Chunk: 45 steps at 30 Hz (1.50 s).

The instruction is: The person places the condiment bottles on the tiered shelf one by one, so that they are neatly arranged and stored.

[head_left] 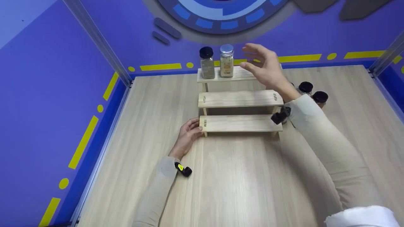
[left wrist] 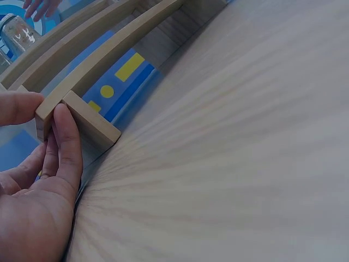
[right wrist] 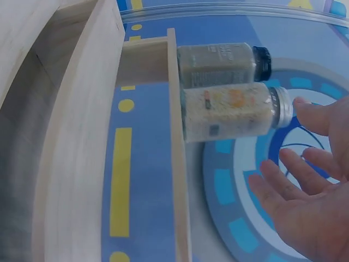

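A three-tier wooden shelf rack (head_left: 240, 123) stands on the table. My left hand (head_left: 186, 138) holds the left end of its lowest board; in the left wrist view the thumb (left wrist: 19, 108) and fingers pinch the board's end. On the top board stand two glass spice jars: one with a black lid (head_left: 207, 64) at the left end, and one with a silver lid (head_left: 227, 63) to its right. My right hand (head_left: 266, 66) hovers over the top board's right part, fingers spread and holding nothing. In the right wrist view, its thumb is close to the silver lid (right wrist: 283, 107).
Right of the rack, partly hidden by my right forearm, stand more black-lidded jars (head_left: 320, 98). A blue wall with yellow marks (head_left: 300, 59) rises behind the rack, and another wall (head_left: 63, 110) stands at the left. The middle board (head_left: 240, 98) bears no jars.
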Each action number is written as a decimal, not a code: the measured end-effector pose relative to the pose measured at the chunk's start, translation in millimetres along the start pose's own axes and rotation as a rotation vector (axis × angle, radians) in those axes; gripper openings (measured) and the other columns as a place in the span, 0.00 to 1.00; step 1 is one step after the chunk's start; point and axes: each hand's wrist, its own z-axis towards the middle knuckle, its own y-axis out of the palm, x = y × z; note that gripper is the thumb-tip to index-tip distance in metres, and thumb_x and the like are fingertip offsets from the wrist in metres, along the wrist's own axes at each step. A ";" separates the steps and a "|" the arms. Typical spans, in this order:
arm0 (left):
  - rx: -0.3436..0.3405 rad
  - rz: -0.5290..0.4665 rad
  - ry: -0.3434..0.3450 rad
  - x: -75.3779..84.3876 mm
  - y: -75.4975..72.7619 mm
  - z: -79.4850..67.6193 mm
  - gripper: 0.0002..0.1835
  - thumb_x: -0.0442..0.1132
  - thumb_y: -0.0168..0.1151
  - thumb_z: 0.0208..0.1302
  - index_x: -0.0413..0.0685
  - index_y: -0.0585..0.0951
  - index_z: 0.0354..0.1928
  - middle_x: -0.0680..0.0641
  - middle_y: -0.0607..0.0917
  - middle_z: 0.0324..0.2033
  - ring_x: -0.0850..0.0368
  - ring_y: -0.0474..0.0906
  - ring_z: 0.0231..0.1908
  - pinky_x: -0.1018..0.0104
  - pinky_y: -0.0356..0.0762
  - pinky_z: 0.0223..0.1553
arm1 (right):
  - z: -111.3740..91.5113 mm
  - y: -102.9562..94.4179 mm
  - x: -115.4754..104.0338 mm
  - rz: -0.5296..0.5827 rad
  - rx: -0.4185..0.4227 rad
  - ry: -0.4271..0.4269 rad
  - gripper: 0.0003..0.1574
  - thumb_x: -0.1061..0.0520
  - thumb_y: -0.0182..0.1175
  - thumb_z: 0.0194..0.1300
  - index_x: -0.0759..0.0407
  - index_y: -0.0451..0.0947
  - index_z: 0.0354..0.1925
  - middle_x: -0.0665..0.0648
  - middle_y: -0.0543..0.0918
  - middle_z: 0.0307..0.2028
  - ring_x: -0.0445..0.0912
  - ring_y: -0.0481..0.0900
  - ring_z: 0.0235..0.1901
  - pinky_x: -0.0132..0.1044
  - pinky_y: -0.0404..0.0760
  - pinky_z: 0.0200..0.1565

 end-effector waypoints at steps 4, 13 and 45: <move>0.000 0.000 0.001 0.1 -0.4 0.6 0.28 0.28 0.60 0.71 0.29 0.69 0.71 0.40 0.81 0.59 0.56 0.82 0.51 0.64 0.84 0.51 | -14.8 -21.6 -3.5 -0.027 0.022 -0.041 0.36 0.61 0.70 0.72 0.60 0.73 0.74 0.62 0.79 0.70 0.55 0.77 0.71 0.47 0.75 0.73; 0.011 -0.018 -0.001 -0.4 0.3 1.5 0.28 0.27 0.60 0.70 0.29 0.70 0.71 0.39 0.81 0.59 0.56 0.83 0.50 0.64 0.85 0.49 | -52.0 -64.0 2.9 -0.066 0.078 -0.069 0.34 0.62 0.71 0.70 0.58 0.76 0.71 0.61 0.82 0.67 0.49 0.80 0.67 0.41 0.79 0.69; 0.009 -0.007 -0.007 2.3 -0.3 0.8 0.28 0.28 0.60 0.71 0.29 0.69 0.71 0.41 0.80 0.59 0.57 0.81 0.51 0.66 0.83 0.51 | -165.4 -121.7 112.7 -0.247 0.131 0.034 0.30 0.71 0.68 0.70 0.71 0.76 0.68 0.48 0.86 0.58 0.30 0.81 0.57 0.16 0.78 0.55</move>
